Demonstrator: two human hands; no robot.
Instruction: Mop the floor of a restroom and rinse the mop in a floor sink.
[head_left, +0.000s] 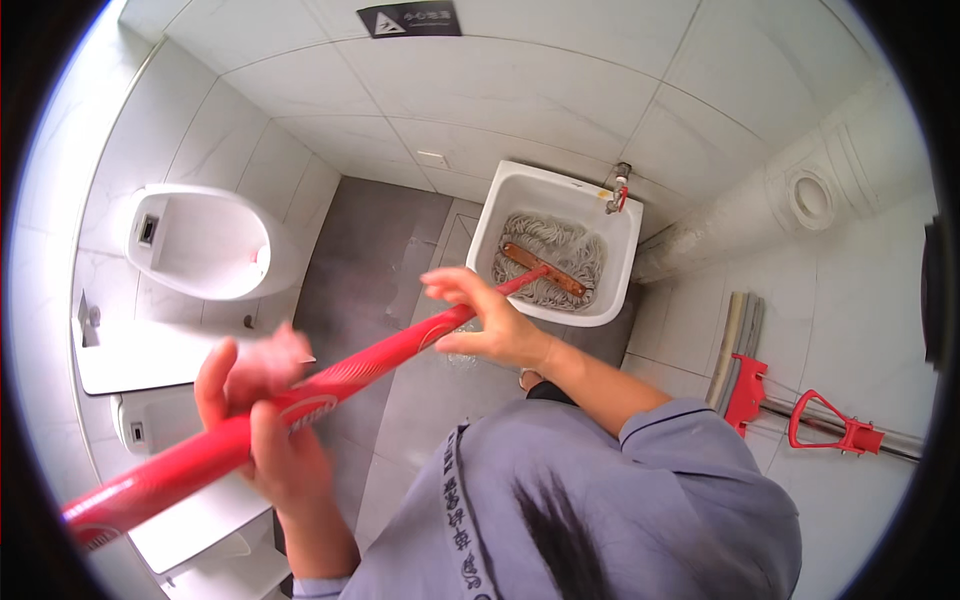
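The red handle of a string mop runs from the lower left up to a white mop sink. My left hand is loosely around its thicker upper part, partly blurred. Farther down, my right hand bears on the handle between its thumb and spread fingers, in a loose hold. Inside the sink, the mop's rusty-brown head bar lies tilted on grey-white strings, which look wet. A tap with a red lever is fixed to the wall above the sink's edge; whether water runs is not plain.
White urinals line the left wall, with a white partition panel between them. A thick white pipe stands right of the sink. Against the right wall leans a sponge mop with red fittings. The grey floor tiles show wet spots.
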